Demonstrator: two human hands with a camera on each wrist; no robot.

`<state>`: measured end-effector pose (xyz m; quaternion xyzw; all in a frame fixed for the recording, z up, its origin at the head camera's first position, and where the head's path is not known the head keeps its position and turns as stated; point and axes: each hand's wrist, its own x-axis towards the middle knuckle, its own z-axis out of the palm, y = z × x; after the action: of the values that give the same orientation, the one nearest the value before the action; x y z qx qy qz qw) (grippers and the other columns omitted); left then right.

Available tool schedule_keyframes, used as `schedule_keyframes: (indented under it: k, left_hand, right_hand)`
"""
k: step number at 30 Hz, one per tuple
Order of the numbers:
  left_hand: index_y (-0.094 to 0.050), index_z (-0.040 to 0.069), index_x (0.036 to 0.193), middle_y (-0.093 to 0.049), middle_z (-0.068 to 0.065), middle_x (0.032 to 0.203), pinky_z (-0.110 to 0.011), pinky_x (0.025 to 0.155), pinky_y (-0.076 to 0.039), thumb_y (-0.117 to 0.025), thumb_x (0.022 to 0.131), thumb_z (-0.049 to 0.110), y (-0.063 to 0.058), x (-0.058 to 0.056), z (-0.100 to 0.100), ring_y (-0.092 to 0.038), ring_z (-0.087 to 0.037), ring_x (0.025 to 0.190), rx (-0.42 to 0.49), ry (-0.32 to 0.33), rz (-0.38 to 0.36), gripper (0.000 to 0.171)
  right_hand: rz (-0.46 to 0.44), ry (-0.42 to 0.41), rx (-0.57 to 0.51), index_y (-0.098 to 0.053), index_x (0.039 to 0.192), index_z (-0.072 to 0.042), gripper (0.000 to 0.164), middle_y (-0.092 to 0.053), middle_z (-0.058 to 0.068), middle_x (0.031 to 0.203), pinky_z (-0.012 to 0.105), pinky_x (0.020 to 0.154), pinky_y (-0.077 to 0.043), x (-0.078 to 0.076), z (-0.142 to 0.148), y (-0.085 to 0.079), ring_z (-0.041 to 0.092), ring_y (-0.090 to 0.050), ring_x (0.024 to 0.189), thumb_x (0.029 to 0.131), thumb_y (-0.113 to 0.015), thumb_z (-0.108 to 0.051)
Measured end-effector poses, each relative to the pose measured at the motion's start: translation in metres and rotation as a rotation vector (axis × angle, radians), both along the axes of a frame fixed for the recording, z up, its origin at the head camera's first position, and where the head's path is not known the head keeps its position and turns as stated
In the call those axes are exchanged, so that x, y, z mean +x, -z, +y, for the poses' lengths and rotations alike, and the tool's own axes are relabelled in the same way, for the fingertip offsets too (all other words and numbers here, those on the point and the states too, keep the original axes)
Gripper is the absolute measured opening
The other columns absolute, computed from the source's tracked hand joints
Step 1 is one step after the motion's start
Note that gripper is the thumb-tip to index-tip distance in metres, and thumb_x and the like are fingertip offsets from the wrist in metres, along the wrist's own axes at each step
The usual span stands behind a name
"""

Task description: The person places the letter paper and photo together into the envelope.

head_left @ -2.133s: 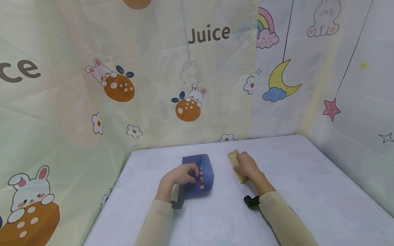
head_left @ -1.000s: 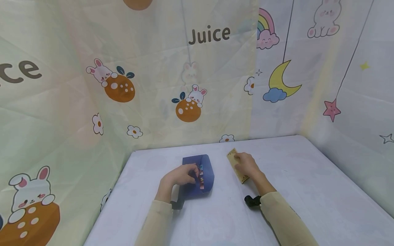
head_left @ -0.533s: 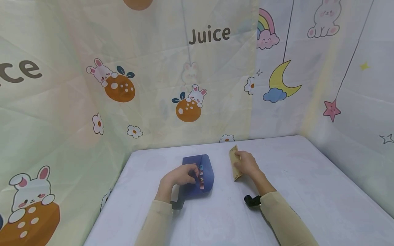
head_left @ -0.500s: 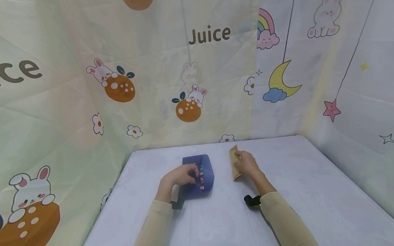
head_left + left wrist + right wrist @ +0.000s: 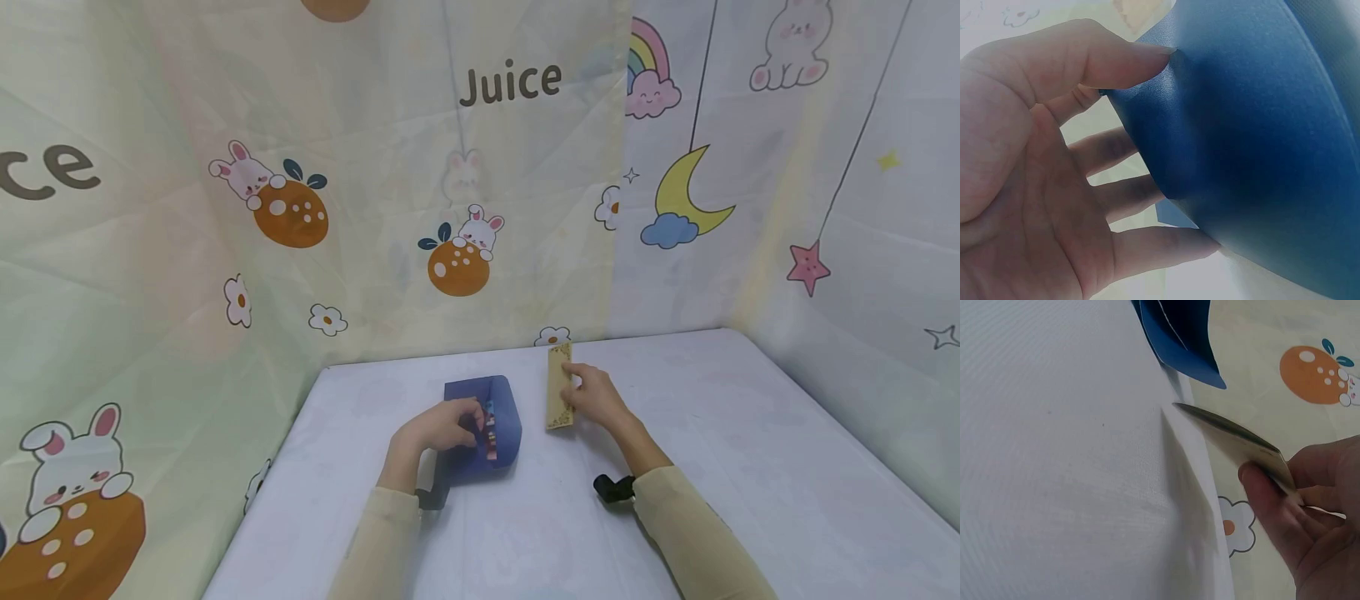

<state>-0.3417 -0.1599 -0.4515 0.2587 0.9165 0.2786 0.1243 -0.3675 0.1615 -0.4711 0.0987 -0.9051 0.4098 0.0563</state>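
Observation:
A dark blue paper envelope (image 5: 508,421) lies left of the table's middle, its flap open toward the right. My left hand (image 5: 437,425) pinches its near edge between thumb and fingers; the left wrist view shows the thumb on the blue paper (image 5: 1260,125) and the other fingers behind it. A strip with a colourful print (image 5: 491,433) shows in the envelope's opening. To the right, a long narrow beige card (image 5: 557,387) with ornate patterned ends is held upright by its right edge in my right hand (image 5: 598,396). In the right wrist view the card (image 5: 1229,437) tilts above the white cloth.
The white-covered table (image 5: 525,533) is backed by a printed curtain (image 5: 375,267) with rabbits and oranges. Another curtain (image 5: 862,333) closes the right side. A dark wrist camera (image 5: 613,489) juts inward from the right wrist.
The beige card has turned from a slant to nearly upright and moved left and slightly farther back, toward the envelope. My left hand and the envelope have stayed put.

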Motion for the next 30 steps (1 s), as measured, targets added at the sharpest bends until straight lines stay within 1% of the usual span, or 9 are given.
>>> schedule_keyframes:
  k: [2, 4, 7, 9, 18, 20, 24, 27, 30]
  left_hand:
    - [-0.065, 0.018, 0.102, -0.063, 0.0, 0.105, -0.035, 0.07, -0.048, -0.074, 0.084, 0.005, 0.0001, -0.0004, -0.0002, -0.058, -0.019, 0.087, -0.002, 0.001, 0.001, 0.024]
    - [-0.065, 0.019, 0.101, -0.063, 0.0, 0.105, -0.035, 0.07, -0.048, -0.074, 0.085, 0.004, 0.0004, -0.001, -0.0002, -0.058, -0.019, 0.087, -0.003, 0.001, 0.001, 0.024]
    - [-0.065, 0.019, 0.101, -0.063, 0.0, 0.105, -0.035, 0.07, -0.048, -0.074, 0.084, 0.004, 0.0004, -0.0017, -0.0002, -0.058, -0.019, 0.087, -0.004, 0.005, 0.008, 0.024]
    - [-0.065, 0.019, 0.101, -0.063, 0.0, 0.105, -0.034, 0.07, -0.047, -0.074, 0.084, 0.005, 0.0004, -0.002, -0.0002, -0.058, -0.019, 0.087, -0.007, 0.004, 0.01, 0.024]
    - [-0.065, 0.02, 0.101, -0.062, 0.001, 0.106, -0.035, 0.07, -0.047, -0.074, 0.084, 0.004, 0.0021, -0.002, -0.0011, -0.058, -0.019, 0.086, -0.006, 0.004, 0.007, 0.025]
    - [-0.065, 0.02, 0.101, -0.062, 0.001, 0.106, -0.035, 0.07, -0.047, -0.074, 0.084, 0.005, 0.0021, -0.0018, -0.0014, -0.058, -0.018, 0.086, -0.008, 0.001, 0.009, 0.025]
    - [-0.065, 0.02, 0.101, -0.063, 0.002, 0.105, -0.035, 0.072, -0.048, -0.074, 0.084, 0.005, 0.0024, -0.0022, -0.0018, -0.058, -0.018, 0.086, 0.0, 0.002, 0.01, 0.025]
    - [-0.065, 0.021, 0.1, -0.063, 0.002, 0.104, -0.035, 0.073, -0.048, -0.074, 0.083, 0.005, 0.0028, -0.003, -0.0017, -0.058, -0.018, 0.087, 0.007, 0.005, 0.008, 0.025]
    - [-0.065, 0.022, 0.1, -0.063, 0.002, 0.103, -0.035, 0.073, -0.048, -0.074, 0.084, 0.005, 0.0023, -0.0028, -0.0013, -0.058, -0.018, 0.087, 0.009, 0.005, 0.007, 0.025]
  right_hand:
    - [-0.031, -0.005, -0.024, -0.047, 0.151, 0.003, 0.065, -0.06, 0.027, 0.141, 0.03, 0.063, -0.05, 0.0003, -0.0011, -0.0005, 0.015, -0.062, 0.072, 0.092, -0.069, -0.01]
    - [-0.055, -0.011, -0.046, -0.045, 0.153, 0.002, 0.067, -0.059, 0.027, 0.142, 0.029, 0.065, -0.052, 0.0007, -0.0024, -0.0005, 0.015, -0.065, 0.076, 0.092, -0.071, -0.011]
    - [-0.072, -0.014, -0.083, -0.043, 0.154, 0.001, 0.07, -0.054, 0.027, 0.147, 0.03, 0.071, -0.054, 0.0015, -0.004, -0.001, 0.017, -0.068, 0.086, 0.092, -0.073, -0.011]
    - [-0.066, -0.014, -0.103, -0.044, 0.154, 0.002, 0.071, -0.052, 0.027, 0.15, 0.031, 0.072, -0.055, 0.0016, -0.0047, -0.0015, 0.019, -0.069, 0.088, 0.091, -0.075, -0.009]
    - [-0.08, -0.001, -0.135, -0.041, 0.155, 0.001, 0.076, -0.057, 0.031, 0.14, 0.033, 0.067, -0.06, 0.0007, -0.0074, -0.0026, 0.018, -0.074, 0.072, 0.088, -0.077, -0.008]
    - [-0.082, 0.006, -0.141, -0.041, 0.155, 0.0, 0.077, -0.059, 0.03, 0.137, 0.033, 0.066, -0.059, 0.001, -0.008, -0.0032, 0.018, -0.074, 0.071, 0.088, -0.078, -0.008]
    - [-0.089, 0.009, -0.167, -0.039, 0.157, 0.0, 0.081, -0.065, 0.029, 0.126, 0.031, 0.063, -0.055, 0.0016, -0.0088, -0.0048, 0.018, -0.074, 0.069, 0.087, -0.079, -0.008]
    - [-0.08, -0.001, -0.193, -0.036, 0.158, 0.0, 0.084, -0.063, 0.027, 0.127, 0.031, 0.059, -0.052, 0.0017, -0.0093, -0.0052, 0.018, -0.072, 0.067, 0.087, -0.08, -0.007]
    - [-0.064, -0.014, -0.209, -0.035, 0.158, 0.001, 0.084, -0.057, 0.026, 0.135, 0.031, 0.059, -0.053, 0.0018, -0.0101, -0.0061, 0.017, -0.071, 0.067, 0.087, -0.08, -0.006]
